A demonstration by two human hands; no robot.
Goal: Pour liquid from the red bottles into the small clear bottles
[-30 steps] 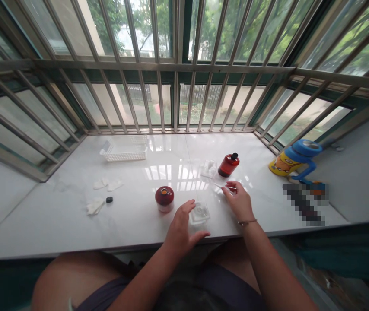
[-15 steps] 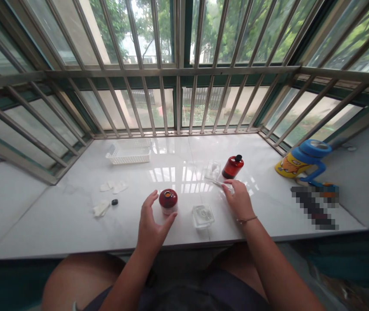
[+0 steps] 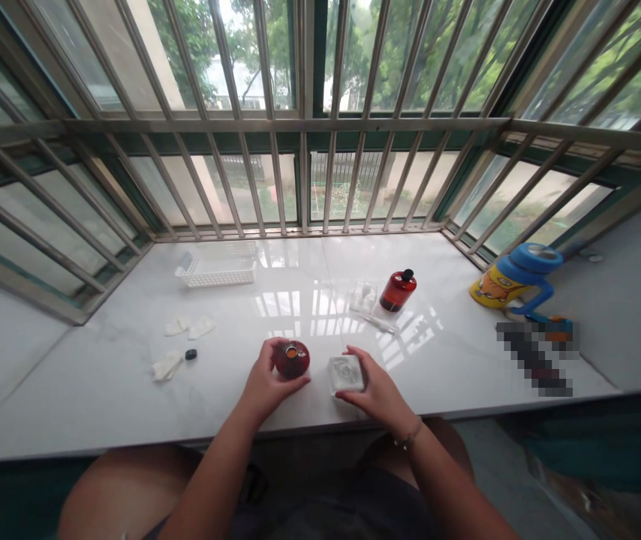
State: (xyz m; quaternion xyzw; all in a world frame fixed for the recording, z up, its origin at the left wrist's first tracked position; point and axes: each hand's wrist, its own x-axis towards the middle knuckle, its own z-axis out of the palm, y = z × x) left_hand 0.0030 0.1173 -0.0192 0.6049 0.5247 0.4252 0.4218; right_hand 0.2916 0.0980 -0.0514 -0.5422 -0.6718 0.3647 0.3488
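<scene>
My left hand (image 3: 267,382) is wrapped round a dark red glass bottle (image 3: 293,361) whose open neck faces up, with no cap on it. Just to the right, my right hand (image 3: 374,386) grips a square clear container (image 3: 346,375) from its right side, thumb in front and fingers behind. Whether liquid is in the container I cannot tell. A small black cap (image 3: 191,354) lies on the white counter to the left. Behind my right hand rests a thin clear stick-like tool (image 3: 380,323), too blurred to name.
A second red bottle (image 3: 398,292) with a black cap stands farther back, beside a small clear item (image 3: 364,296). White crumpled pieces (image 3: 167,366) lie left, below a white basket (image 3: 216,274). A blue-yellow jug (image 3: 515,276) stands at right. Window bars close off the back.
My right hand has let go of the thin clear tool, moved toward me and left, and taken hold of the square container. My left hand has closed round the red bottle.
</scene>
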